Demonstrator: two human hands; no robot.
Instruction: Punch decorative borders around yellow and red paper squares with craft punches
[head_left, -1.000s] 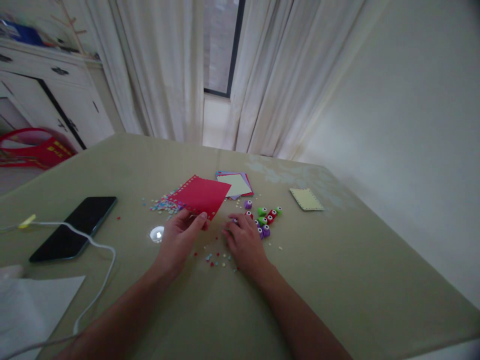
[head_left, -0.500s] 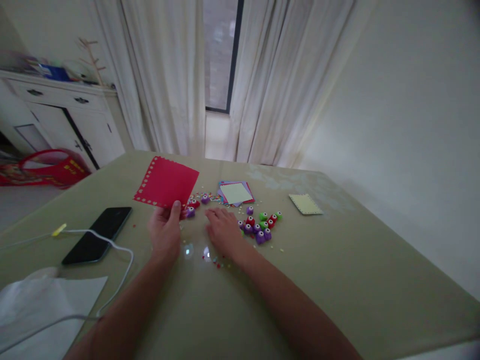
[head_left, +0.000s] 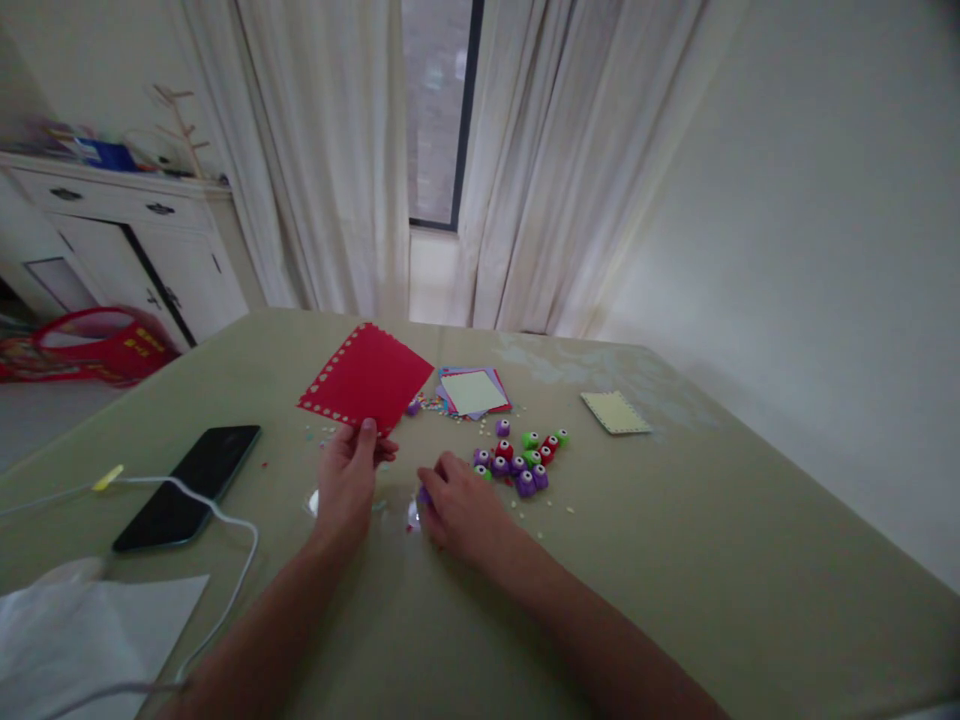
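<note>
My left hand [head_left: 351,475] pinches the lower corner of a red square of paper [head_left: 371,380] between thumb and fingers, holding it up above the table. Small cut-out holes run along its upper left edge and some of its lower edge. My right hand [head_left: 465,500] is low over the table, fingers curled round a small purple paper punch [head_left: 424,495], mostly hidden by them. Just beyond that hand stands a cluster of mini paper punches [head_left: 517,465] in purple, red and green. Behind them lies a stack of coloured paper squares [head_left: 474,392].
Punched paper bits [head_left: 431,403] are scattered by the stack. A pale yellow paper square [head_left: 615,411] with a punched edge lies to the right. On the left are a black phone [head_left: 187,487], a white cable [head_left: 251,540] and white sheets [head_left: 97,640].
My left hand has moved the red paper to the right and turned it. My right hand has drawn nearer to me, its fingers now curled round a purple paper punch.
</note>
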